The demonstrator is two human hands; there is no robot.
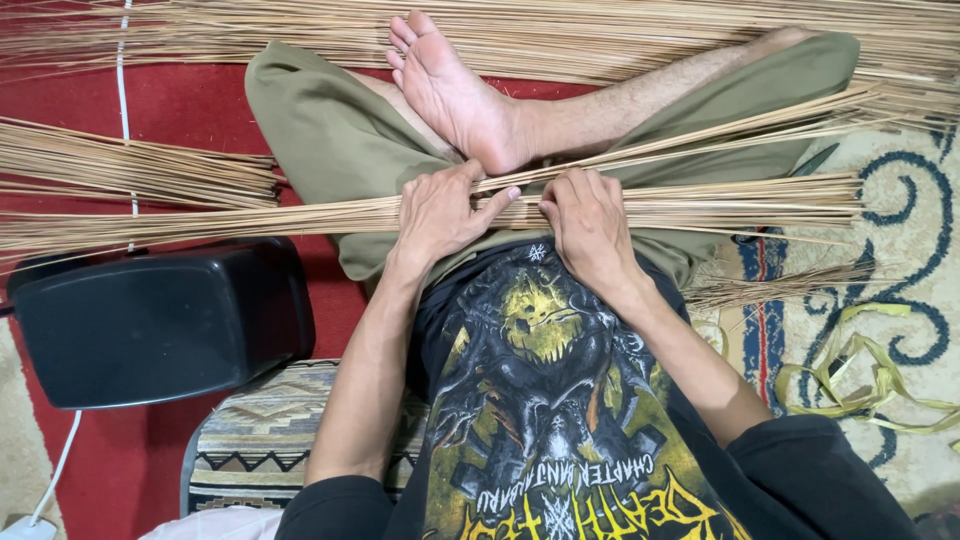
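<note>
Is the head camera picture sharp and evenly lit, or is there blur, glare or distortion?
Head view: soft, even light with no glare; both the left hand and the right hand are sharp on the bundle of thin sticks; only faint shadow lies under the hands; the black box shows a dull sheen; straight sticks bow slightly near the edges, suggesting wide-angle distortion.

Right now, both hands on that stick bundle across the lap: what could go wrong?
1. The left hand and right hand grip only the middle of the stick bundle; its long free ends may sag and fan apart.
2. Thin sticks run close past the bare foot, so stray tips could poke or scratch it.
3. The yellow strips lie loose on the patterned rug and could tangle in stick ends.
</note>
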